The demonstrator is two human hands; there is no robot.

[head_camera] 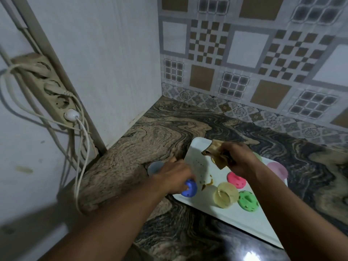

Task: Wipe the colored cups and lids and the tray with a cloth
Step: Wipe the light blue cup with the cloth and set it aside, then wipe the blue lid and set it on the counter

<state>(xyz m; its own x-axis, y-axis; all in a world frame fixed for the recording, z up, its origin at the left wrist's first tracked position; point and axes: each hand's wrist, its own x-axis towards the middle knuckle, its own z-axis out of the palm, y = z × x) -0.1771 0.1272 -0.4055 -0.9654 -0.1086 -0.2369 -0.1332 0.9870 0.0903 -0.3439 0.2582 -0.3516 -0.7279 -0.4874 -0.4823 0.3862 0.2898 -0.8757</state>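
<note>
Over tray: cloth in right grip.

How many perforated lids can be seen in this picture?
3. The blue lid is at the tray's left edge under the left hand; the pink lid and the green lid lie on the tray. The right hand may hide more.

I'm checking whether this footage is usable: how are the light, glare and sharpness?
Head view: dim light; wide-angle bending of the wall lines at the left; a bright glare spot on the countertop at the bottom edge; left hand and blue lid slightly motion-blurred; tray and green lid soft but readable.
</note>
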